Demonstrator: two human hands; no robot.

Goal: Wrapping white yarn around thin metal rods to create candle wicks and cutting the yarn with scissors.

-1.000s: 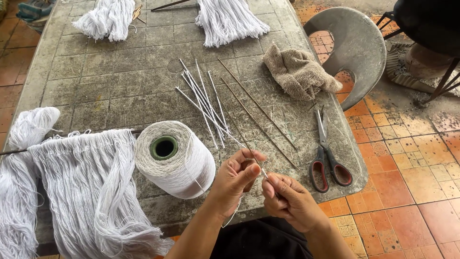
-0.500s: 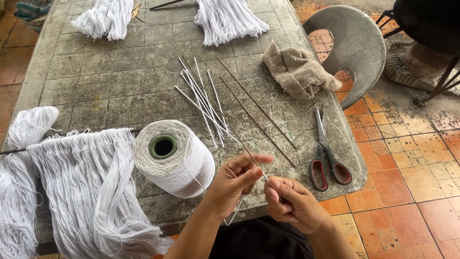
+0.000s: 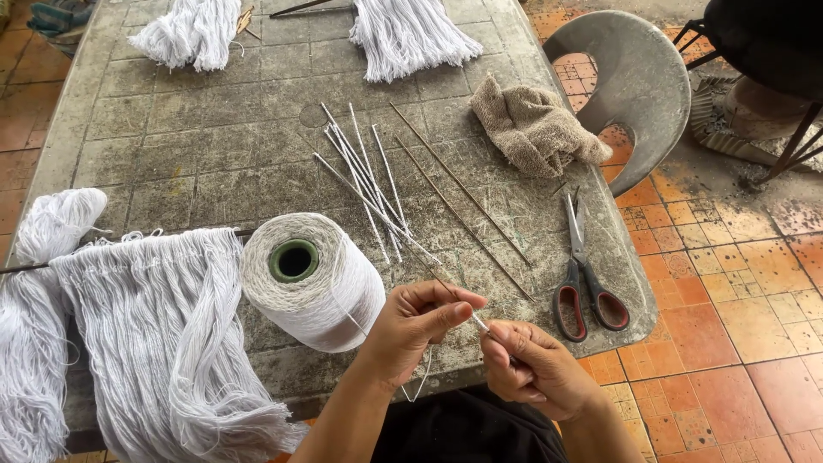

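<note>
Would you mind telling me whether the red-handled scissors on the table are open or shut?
Shut: the red-handled scissors lie flat on the grey stone table, their blades together in one line and the two handle loops side by side.

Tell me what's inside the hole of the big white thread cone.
The thread cone has a green tube lining its hole; its inside looks dark and hollow. Deeper down cannot be seen. The thread covers the tube's outside.

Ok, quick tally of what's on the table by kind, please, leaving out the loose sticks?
White yarn bundles: 4
Thread cone: 1
Scissors: 1
Beige cloth: 1
Total: 7
</note>
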